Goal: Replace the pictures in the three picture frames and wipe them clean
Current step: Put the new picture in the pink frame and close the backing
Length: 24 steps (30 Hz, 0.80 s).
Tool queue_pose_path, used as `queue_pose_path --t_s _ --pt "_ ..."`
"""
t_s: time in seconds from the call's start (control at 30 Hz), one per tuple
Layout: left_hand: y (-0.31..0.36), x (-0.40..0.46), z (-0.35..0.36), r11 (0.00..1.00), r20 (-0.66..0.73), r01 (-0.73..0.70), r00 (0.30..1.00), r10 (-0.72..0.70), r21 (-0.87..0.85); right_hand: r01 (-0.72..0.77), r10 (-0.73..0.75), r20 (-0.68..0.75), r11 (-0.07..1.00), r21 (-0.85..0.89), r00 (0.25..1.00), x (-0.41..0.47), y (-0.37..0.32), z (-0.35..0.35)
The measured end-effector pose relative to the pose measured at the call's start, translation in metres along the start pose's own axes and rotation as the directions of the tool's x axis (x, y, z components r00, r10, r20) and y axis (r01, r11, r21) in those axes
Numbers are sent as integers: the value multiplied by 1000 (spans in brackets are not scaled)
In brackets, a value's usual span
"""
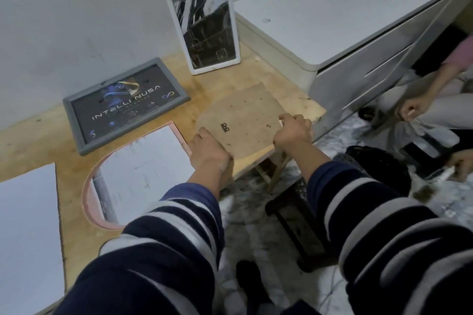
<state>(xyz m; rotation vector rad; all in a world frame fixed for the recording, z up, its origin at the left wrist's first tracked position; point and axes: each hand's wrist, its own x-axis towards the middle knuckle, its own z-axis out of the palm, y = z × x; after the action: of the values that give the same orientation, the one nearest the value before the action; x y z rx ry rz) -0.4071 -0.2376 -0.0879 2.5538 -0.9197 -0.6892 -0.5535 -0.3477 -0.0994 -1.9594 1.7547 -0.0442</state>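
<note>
Gripping the brown backing board (240, 120) at both near corners, left hand (208, 148) and right hand (294, 133) each with fingers curled tight over an edge, hanger side up, probably to steady it for lifting or seating. Lying just left of the board, the pink frame (88, 194) with white paper (146, 169) inside. Resting flat beyond that, the grey frame (125, 105), poster showing. Leaning against the wall behind the board, the white frame (203, 25), likely parked clear of the tabletop (76, 212) work.
</note>
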Motion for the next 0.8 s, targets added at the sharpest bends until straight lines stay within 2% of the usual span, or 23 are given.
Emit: queue_pose_path --t_s 0.17,0.37,0.53,0.67,0.8 --pt "-1 7 3 999 5 38 999 -38 -9 -89 93 -23 986 142 995 9 -3 -5" --pt "2 14 7 996 22 82 996 -82 -30 -214 200 75 910 356 977 23 0 -17" --pt "0 14 7 992 33 95 995 -92 -82 -205 206 36 912 354 978 23 -1 -19" --pt "-2 15 5 991 23 95 995 -93 -96 -206 202 64 835 510 977 19 1 -18" --pt "-4 15 1 981 -40 80 995 -88 -179 -202 193 82 761 616 978 7 3 -21"
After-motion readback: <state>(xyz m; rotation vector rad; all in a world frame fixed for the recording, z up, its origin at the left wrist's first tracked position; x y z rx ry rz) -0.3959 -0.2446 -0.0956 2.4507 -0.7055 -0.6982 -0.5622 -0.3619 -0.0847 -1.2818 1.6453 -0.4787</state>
